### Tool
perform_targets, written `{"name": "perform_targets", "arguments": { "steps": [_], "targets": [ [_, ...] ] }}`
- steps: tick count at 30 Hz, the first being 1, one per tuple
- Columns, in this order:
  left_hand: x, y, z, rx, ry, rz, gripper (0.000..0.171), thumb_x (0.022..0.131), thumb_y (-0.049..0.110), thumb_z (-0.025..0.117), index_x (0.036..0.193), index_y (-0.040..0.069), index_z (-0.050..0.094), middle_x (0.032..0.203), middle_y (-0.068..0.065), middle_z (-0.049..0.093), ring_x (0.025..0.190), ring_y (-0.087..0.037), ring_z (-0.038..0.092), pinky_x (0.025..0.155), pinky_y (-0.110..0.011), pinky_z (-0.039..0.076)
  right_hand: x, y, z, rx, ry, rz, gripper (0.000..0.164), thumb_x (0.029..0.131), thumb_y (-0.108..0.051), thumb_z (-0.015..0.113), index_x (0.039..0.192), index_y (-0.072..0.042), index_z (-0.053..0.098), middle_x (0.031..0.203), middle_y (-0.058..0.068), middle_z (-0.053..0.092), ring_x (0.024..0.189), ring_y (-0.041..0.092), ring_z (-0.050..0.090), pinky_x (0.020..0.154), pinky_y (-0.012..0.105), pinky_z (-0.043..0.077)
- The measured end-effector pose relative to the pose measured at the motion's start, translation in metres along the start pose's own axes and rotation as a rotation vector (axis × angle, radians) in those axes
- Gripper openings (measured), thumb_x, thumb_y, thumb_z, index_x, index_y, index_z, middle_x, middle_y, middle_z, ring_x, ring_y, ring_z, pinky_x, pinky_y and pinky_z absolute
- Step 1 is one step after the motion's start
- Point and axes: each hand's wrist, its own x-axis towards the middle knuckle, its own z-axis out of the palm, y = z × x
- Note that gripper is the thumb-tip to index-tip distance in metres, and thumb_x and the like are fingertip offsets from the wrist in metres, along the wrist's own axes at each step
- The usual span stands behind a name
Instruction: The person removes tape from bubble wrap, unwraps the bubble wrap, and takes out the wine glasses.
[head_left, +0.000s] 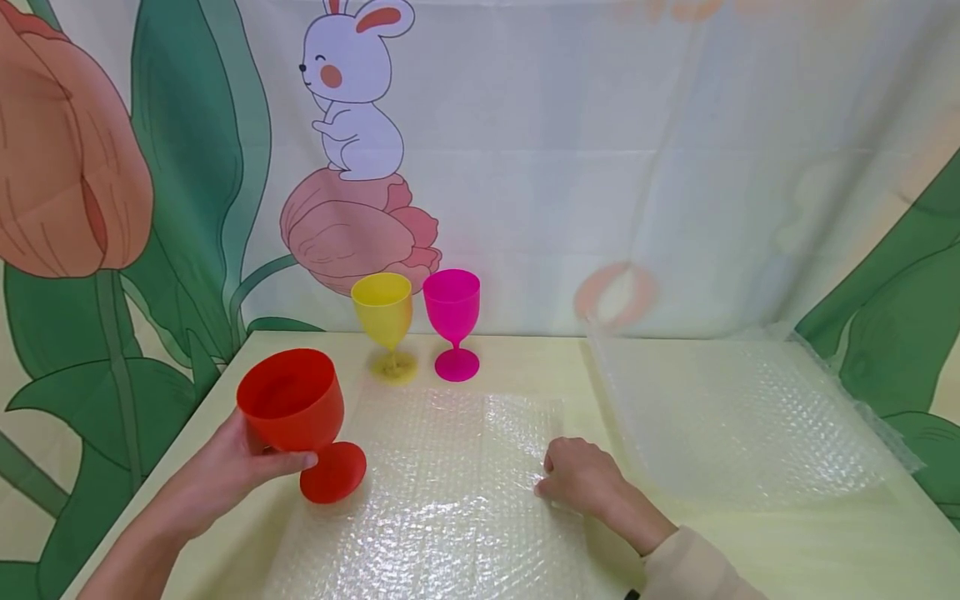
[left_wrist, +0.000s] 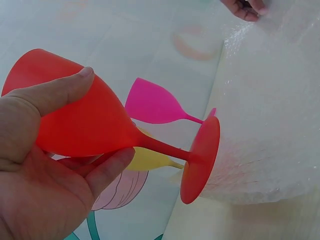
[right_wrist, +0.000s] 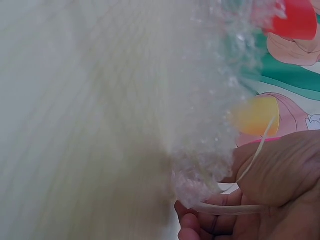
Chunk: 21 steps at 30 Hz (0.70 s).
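Observation:
A red plastic goblet (head_left: pixel 318 417) is tilted in my left hand (head_left: pixel 221 479), its bowl leaning left and its round foot over the sheet. In the left wrist view, the thumb and fingers wrap around the goblet's bowl (left_wrist: pixel 95 120). A clear bubble wrap sheet (head_left: pixel 450 492) lies flat in front of me. At its right edge my right hand (head_left: pixel 585 475) has curled fingers. The right wrist view shows the wrap's edge (right_wrist: pixel 200 170) running in between the thumb and fingers of that hand (right_wrist: pixel 280 175).
A yellow goblet (head_left: pixel 384 312) and a magenta goblet (head_left: pixel 453 304) stand upright side by side near the table's back edge. More bubble wrap (head_left: pixel 750 425) lies on the right of the table (head_left: pixel 787 550). Behind hangs a printed curtain (head_left: pixel 525 167).

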Motion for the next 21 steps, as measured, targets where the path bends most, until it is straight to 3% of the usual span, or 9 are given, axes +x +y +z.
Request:
{"name": "perform_targets", "arguments": {
  "steps": [10, 16, 21],
  "targets": [
    [0.008, 0.000, -0.002, 0.017, 0.027, -0.004, 0.074, 0.092, 0.005, 0.076, 0.151, 0.016, 0.033, 0.139, -0.008, 0.050, 0.120, -0.021, 0.056, 0.088, -0.038, 0.058, 0.002, 0.000, 0.000, -0.005, -0.004, -0.031, 0.050, 0.082, -0.012, 0.081, 0.054, -0.017, 0.039, 0.056, -0.007, 0.028, 0.053, 0.009, 0.025, 0.048, 0.025, 0.020],
    [0.012, 0.000, -0.003, 0.023, 0.025, 0.011, 0.075, 0.092, 0.006, 0.076, 0.152, 0.016, 0.033, 0.139, -0.008, 0.051, 0.121, -0.021, 0.056, 0.088, -0.037, 0.057, 0.001, -0.002, -0.002, -0.025, -0.010, -0.021, 0.019, 0.082, -0.013, 0.083, 0.073, -0.009, 0.067, 0.073, -0.001, 0.058, 0.062, 0.014, 0.047, 0.053, 0.030, 0.039],
    [0.016, -0.001, -0.005, 0.029, 0.033, 0.016, 0.074, 0.093, 0.006, 0.076, 0.152, 0.016, 0.033, 0.138, -0.006, 0.051, 0.120, -0.020, 0.056, 0.089, -0.036, 0.057, 0.001, -0.003, -0.004, -0.036, -0.020, -0.011, 0.014, 0.082, -0.013, 0.083, 0.081, -0.006, 0.071, 0.083, 0.002, 0.066, 0.068, 0.016, 0.054, 0.058, 0.034, 0.047]
  ]
}}
